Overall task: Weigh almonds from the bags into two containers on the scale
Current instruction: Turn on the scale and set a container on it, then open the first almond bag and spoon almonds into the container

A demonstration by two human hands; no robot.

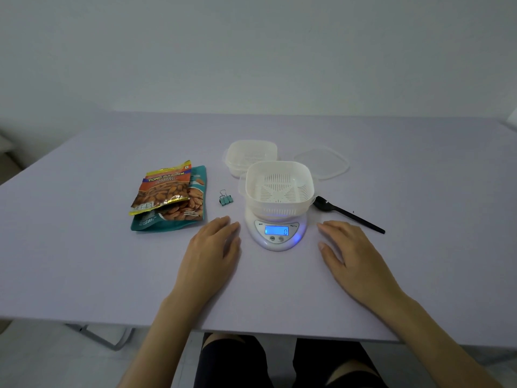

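we are at the start: one empty container [307, 189] sits on the scale [277, 245], which reads zero, and the second container [251, 145] waits behind it. the almond bags [167, 197] lie unopened at left. our left hand [212, 247] and right hand [353, 254] rest on the worktop [84, 247], fingers [222, 223] relaxed, holding nothing.

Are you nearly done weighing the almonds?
Not nearly; only the setup is done. One container sits on the scale, whose lit screen shows 0. Right now nothing is being held or poured. Everything with the almonds is still to do. The two bags lie left of the scale. Both containers look empty. The second container waits behind the first, and the spoon lies untouched on the right.
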